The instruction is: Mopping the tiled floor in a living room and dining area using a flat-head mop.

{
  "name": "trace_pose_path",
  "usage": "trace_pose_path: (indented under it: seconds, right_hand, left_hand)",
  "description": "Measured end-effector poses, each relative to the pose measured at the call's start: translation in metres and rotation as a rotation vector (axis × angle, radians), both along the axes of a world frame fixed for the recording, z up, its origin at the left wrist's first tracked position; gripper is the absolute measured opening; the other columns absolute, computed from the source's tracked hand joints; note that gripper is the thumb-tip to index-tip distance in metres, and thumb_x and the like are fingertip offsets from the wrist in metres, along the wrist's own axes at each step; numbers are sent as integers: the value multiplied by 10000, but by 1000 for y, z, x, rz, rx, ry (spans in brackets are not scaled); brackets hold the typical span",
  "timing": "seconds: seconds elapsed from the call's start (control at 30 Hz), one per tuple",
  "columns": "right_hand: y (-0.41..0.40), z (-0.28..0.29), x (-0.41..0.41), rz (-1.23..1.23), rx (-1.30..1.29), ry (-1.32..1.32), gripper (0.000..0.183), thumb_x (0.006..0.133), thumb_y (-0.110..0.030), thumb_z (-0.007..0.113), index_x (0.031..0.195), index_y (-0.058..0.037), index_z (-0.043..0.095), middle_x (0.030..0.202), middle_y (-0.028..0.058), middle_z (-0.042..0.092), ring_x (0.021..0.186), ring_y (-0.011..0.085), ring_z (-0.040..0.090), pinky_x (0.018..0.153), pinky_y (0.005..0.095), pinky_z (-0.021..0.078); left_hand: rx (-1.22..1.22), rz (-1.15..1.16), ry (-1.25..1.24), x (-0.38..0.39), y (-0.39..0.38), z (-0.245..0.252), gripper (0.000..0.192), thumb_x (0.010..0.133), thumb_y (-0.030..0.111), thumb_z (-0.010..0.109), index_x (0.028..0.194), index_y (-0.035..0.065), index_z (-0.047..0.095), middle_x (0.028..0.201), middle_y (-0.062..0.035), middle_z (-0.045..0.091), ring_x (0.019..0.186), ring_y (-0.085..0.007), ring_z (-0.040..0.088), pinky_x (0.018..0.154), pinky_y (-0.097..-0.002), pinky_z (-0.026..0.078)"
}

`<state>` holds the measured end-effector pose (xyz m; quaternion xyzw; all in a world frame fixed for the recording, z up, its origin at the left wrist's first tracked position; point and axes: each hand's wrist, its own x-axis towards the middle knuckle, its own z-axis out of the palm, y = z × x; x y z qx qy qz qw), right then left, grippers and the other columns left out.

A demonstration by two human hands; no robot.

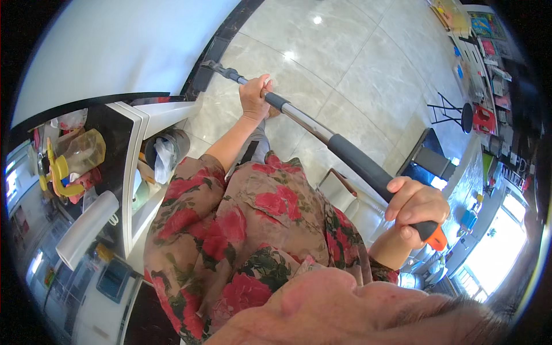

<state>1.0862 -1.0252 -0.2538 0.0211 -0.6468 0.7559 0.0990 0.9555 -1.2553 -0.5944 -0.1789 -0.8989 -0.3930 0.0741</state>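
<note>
My left hand (pixel 255 98) is wrapped around the lower metal shaft of a telescopic mop-like pole (pixel 307 121), beside a grey collar. My right hand (pixel 417 210) grips the dark foam sleeve (pixel 360 160) near its upper end, where an orange end cap (pixel 437 239) sticks out. The pole slants across in front of my flowered shirt (pixel 258 215). Its far end (pixel 212 65) reaches the black skirting (pixel 208 56) at the foot of a white wall panel (pixel 120 47); what is fitted there is too small to make out.
Left of me is a white-edged cabinet (pixel 129 181) bearing a yellow-topped spray bottle (pixel 84 151) and a white roll (pixel 88 228). Beside it stands a bin (pixel 181 144) holding a plastic bag. Glossy tiles (pixel 366 73) cover the floor. A black stool (pixel 465 117) and red stool (pixel 484 119) stand right.
</note>
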Motion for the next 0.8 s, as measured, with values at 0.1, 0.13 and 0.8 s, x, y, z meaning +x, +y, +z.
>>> trace_pose_path:
  seconds: [0.1,0.13,0.8]
  right_hand:
    - [-2,-5,-5,-23,-15,-31,130,715,-110,692,678,1,636,550,77,573,528,229,594,770,427,498]
    - [-1,-7,-6,9,-16,-32,143,720,-114,688,668,6,629,549,76,566,527,229,590,778,429,497]
    - [62,26,-57,159,93,119,76,727,-86,624,733,-82,548,602,13,491,602,197,552,835,430,426]
  left_hand:
    - [-41,-55,-18,0,-22,-1,221,759,128,665,971,122,602,661,5,552,666,-190,568,628,-351,341]
    - [-62,-107,-45,1,-27,-1,244,760,126,667,994,121,598,662,4,550,663,-188,566,628,-351,339]
    - [220,-115,118,-93,84,-9,291,744,45,534,1021,100,602,676,-13,564,679,-227,569,715,-386,366]
